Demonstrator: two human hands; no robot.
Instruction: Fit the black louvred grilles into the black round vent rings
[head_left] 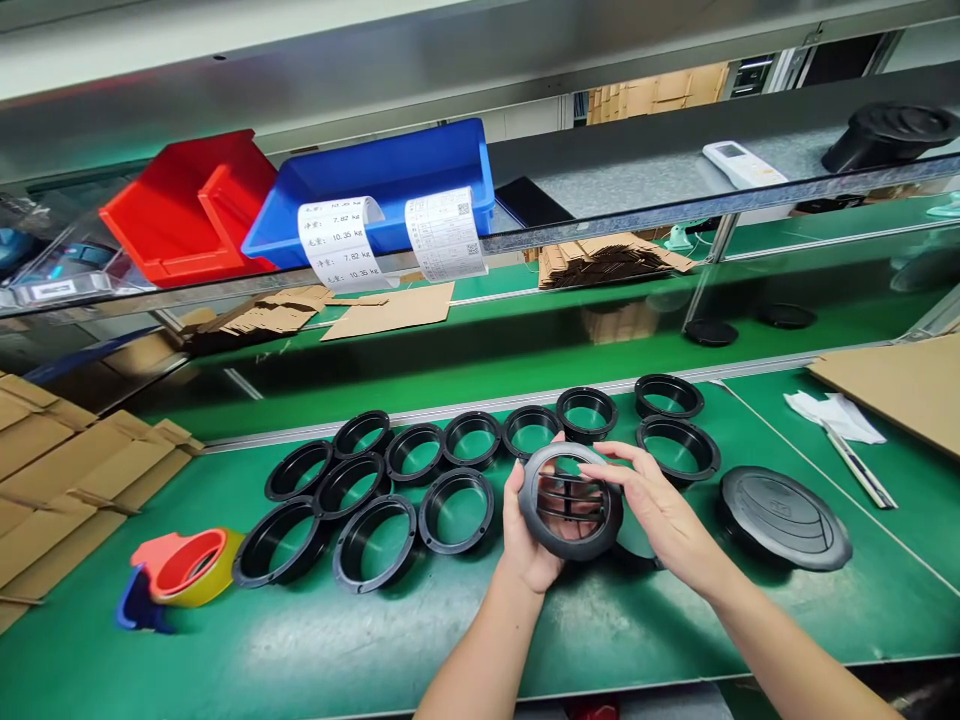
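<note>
Gripping black vent grille (570,500) between left hand (527,540) and right hand (660,515).

The green workbench (315,640) carries black rings (456,508), a round cover (786,516), a tape dispenser (180,570) and flat cardboard (67,470).

The scene is evenly and brightly lit from above. Broad soft sheen is seen on the glossy green tabletop (315,640), and pale reflections are carried by the grey metal shelf edge (637,212) overhead. Only faint, short shadows are cast beneath the black plastic rings (457,510) and the forearms. The centre is rendered sharply; the printed white paper labels (341,245) are partly legible. Straight lines are bowed by wide-angle distortion towards the edges, and the far background is slightly softened.
</note>
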